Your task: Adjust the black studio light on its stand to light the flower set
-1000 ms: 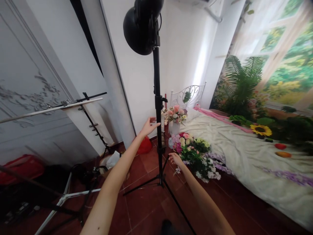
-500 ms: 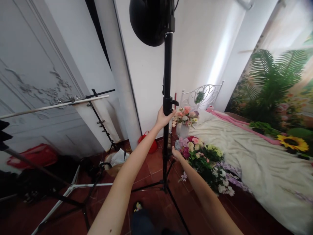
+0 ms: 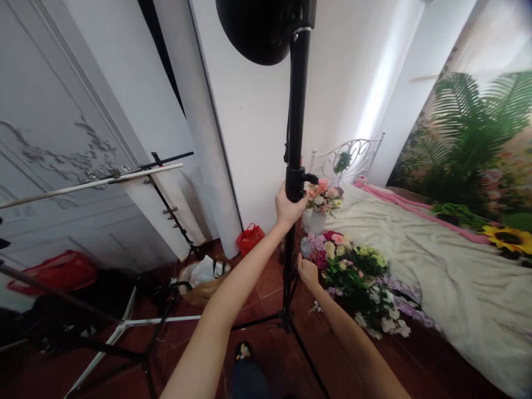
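A black light stand (image 3: 300, 94) rises upright in front of me, a round black lamp head (image 3: 257, 33) at its top. Just below the upper locking collar, my left hand (image 3: 290, 208) is wrapped around the pole. Lower down, my right hand (image 3: 308, 271) is closed against the right side of the stand at its lower collar. The fingertips and whatever small part they press on are hidden there. The stand's tripod legs (image 3: 305, 354) spread over the floor.
Artificial flowers (image 3: 357, 277) lie right of the stand, before a bed with a cream cover (image 3: 415, 238). A red bag (image 3: 250, 238) and an open bag (image 3: 203, 277) stand behind my left arm. Another stand with white legs (image 3: 120, 332) is at left.
The stand and both hands appear slightly further right, and the pole looks nearer and tilted a little. My right hand has turned and its fingers look more closed.
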